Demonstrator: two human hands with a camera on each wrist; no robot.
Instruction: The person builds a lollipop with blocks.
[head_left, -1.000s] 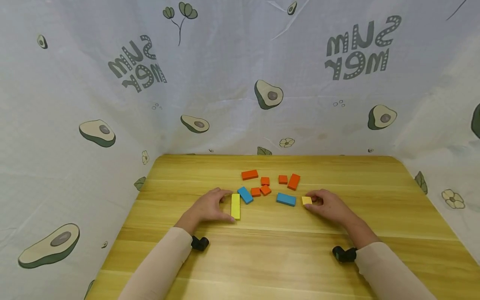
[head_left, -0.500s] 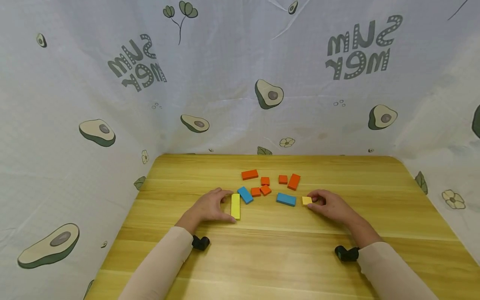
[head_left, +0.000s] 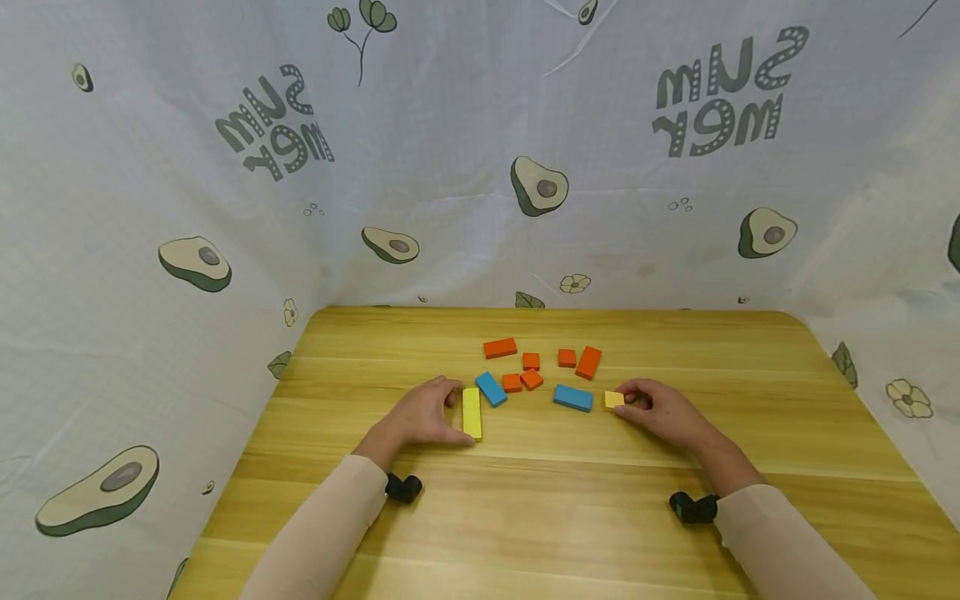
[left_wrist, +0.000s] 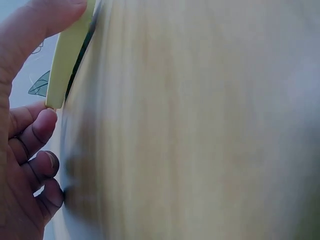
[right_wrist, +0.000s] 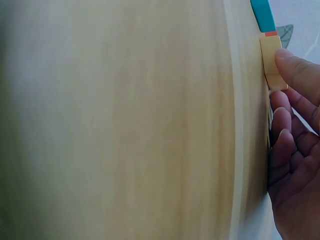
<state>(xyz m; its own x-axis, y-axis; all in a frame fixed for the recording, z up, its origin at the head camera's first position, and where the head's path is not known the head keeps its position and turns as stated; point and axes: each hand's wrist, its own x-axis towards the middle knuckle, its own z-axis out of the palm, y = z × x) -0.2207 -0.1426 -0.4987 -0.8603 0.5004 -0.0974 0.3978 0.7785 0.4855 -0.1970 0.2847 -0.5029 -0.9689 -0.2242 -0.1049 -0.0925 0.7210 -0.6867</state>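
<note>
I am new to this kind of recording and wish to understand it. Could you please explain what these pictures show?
No robot here: someone works bare-handed. The wide picture comes from a camera on the head; the two close ones come from the black wrist cameras. On the wooden table lie two blue blocks and six orange-red blocks. The left hand pinches a long yellow block by its two ends; the right hand holds a small yellow-orange block.
</note>
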